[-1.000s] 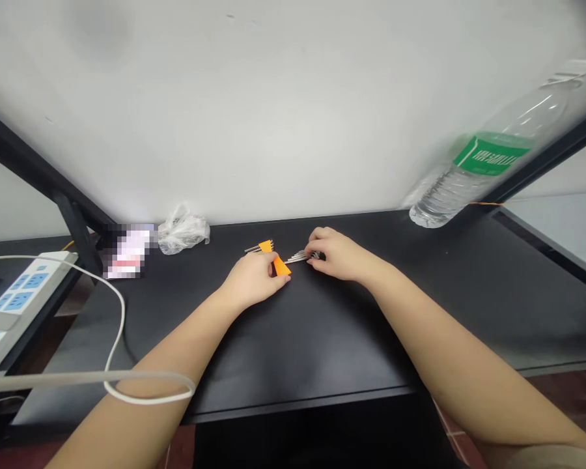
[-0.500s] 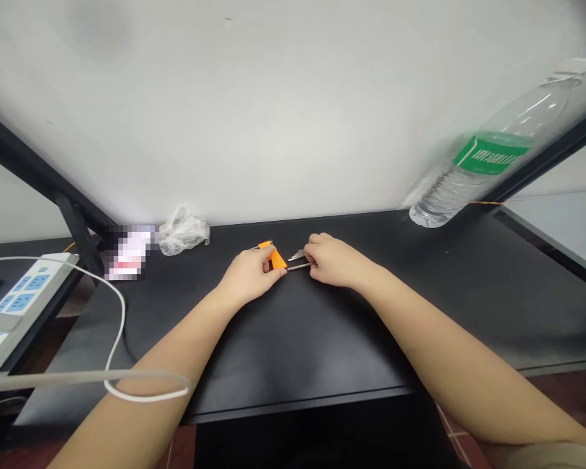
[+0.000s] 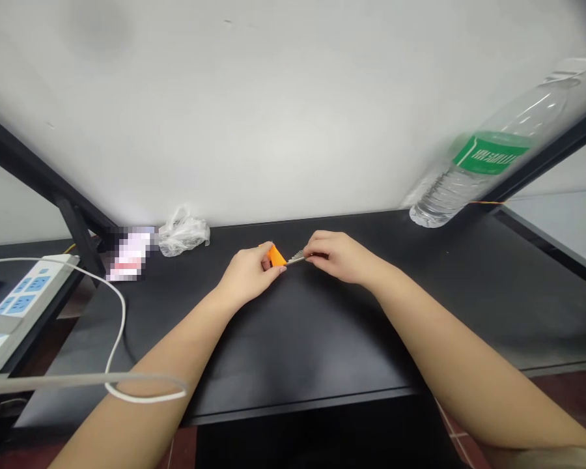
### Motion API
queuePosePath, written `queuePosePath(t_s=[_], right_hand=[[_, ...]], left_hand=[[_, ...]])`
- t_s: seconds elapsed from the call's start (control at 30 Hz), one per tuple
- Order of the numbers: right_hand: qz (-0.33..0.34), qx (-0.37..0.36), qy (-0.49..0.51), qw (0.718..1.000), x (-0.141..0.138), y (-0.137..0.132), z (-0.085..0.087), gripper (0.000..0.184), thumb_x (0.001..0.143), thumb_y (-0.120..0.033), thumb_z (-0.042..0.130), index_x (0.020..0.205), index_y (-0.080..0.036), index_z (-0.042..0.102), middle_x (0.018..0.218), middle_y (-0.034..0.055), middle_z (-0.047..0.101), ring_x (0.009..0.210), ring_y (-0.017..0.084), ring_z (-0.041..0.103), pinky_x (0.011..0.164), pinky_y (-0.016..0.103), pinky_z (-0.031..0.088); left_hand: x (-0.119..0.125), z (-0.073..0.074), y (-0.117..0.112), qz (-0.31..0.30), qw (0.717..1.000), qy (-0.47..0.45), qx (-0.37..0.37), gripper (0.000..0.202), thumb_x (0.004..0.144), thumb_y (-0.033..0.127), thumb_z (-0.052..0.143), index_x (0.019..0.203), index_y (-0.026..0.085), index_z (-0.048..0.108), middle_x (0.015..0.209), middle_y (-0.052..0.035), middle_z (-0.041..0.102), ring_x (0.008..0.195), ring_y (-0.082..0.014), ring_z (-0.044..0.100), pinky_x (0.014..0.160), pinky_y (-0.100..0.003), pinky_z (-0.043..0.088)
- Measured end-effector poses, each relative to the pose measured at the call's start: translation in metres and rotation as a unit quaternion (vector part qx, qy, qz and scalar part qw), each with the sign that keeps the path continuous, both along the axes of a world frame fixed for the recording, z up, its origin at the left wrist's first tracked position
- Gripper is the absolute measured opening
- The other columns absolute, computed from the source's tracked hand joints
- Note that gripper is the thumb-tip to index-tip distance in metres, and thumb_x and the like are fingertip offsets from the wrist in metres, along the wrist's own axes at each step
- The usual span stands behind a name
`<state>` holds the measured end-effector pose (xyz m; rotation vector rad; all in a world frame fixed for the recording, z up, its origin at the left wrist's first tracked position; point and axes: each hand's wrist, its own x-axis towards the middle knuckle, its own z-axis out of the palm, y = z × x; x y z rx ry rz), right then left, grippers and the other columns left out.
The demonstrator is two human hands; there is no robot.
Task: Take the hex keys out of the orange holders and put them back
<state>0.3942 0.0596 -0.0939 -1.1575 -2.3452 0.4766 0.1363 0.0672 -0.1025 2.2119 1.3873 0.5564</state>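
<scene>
My left hand [image 3: 248, 276] grips a small orange plastic holder [image 3: 276, 256], thumb along its near edge and fingers partly hidden behind it. From the holder's right side several thin silvery hex keys [image 3: 297, 256] stick out toward my right hand. My right hand [image 3: 336, 254] is closed in a pinch, its thumb and fingertips on the outer end of the nearest hex key. The fingers partly cover the tips of the others. Both hands rest low over the black tabletop [image 3: 303, 339], a short gap apart.
A crumpled clear plastic bag [image 3: 183, 233] and a pixelated item [image 3: 131, 254] lie at the back left. On the right a large clear bottle with a green label [image 3: 491, 153] stands against the wall. A white cable [image 3: 123, 312] loops near my left forearm, beside a power strip [image 3: 27, 293].
My right hand has shifted slightly, its fingers now straighter. The nearest hex key, earlier angled apart from the others, now lies close alongside them. The orange holder has turned a little.
</scene>
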Motion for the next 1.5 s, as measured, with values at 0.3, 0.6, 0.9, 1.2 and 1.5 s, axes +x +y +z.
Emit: queuePosePath(t_s=[0.3, 0.6, 0.9, 1.2, 1.5], right_hand=[[-0.001, 0.010, 0.021, 1.000, 0.006, -0.002, 0.007, 0.021, 0.096, -0.022, 0.054, 0.099, -0.024, 0.075, 0.103, 0.0068, 0.067, 0.084, 0.018, 0.063, 0.077, 0.030, 0.051], [0.027, -0.022, 0.050, 0.998, -0.021, -0.011, 0.001, 0.020, 0.093, -0.016, 0.056, 0.098, -0.024, 0.073, 0.102, 0.0053, 0.069, 0.088, 0.018, 0.065, 0.080, 0.032, 0.052], [-0.004, -0.334, 0.211, 0.919, -0.033, -0.004, -0.024, 0.021, 0.092, -0.038, 0.066, 0.102, -0.019, 0.067, 0.081, 0.0034, 0.072, 0.068, 0.017, 0.071, 0.065, 0.030, 0.059], [-0.070, -0.021, -0.015, 0.997, -0.005, 0.006, -0.021, 0.017, 0.093, -0.026, 0.061, 0.100, -0.024, 0.077, 0.100, 0.0062, 0.071, 0.089, 0.021, 0.067, 0.081, 0.034, 0.054], [-0.066, 0.005, -0.111, 0.992, 0.007, 0.017, -0.027, 0.021, 0.094, -0.023, 0.059, 0.106, -0.025, 0.076, 0.104, 0.0054, 0.065, 0.079, 0.017, 0.062, 0.073, 0.030, 0.049]], left_hand=[[-0.003, -0.003, 0.001, -0.012, 1.000, 0.006, 0.008, 0.032, 0.085, 0.043, 0.068, 0.111, 0.024, 0.067, 0.078, 0.0019, 0.070, 0.070, -0.0163, 0.065, 0.070, -0.028, 0.049], [0.003, 0.007, -0.006, -0.063, 0.998, -0.013, 0.009, 0.021, 0.084, 0.041, 0.068, 0.081, 0.022, 0.058, 0.074, 0.0031, 0.065, 0.066, -0.0140, 0.059, 0.065, -0.026, 0.046], [0.000, 0.003, -0.005, -0.069, 0.997, -0.005, 0.044, 0.015, 0.087, 0.036, 0.065, 0.091, 0.024, 0.058, 0.072, 0.0042, 0.062, 0.066, -0.0137, 0.057, 0.064, -0.025, 0.042], [-0.003, 0.001, -0.003, -0.086, 0.992, 0.070, 0.064, 0.017, 0.085, 0.032, 0.064, 0.098, 0.025, 0.057, 0.076, 0.0015, 0.062, 0.073, -0.0188, 0.060, 0.066, -0.028, 0.043], [-0.007, 0.001, -0.001, -0.092, 0.986, 0.129, 0.052, 0.019, 0.087, 0.034, 0.064, 0.105, 0.027, 0.059, 0.078, 0.0008, 0.065, 0.075, -0.0205, 0.061, 0.062, -0.028, 0.039]])
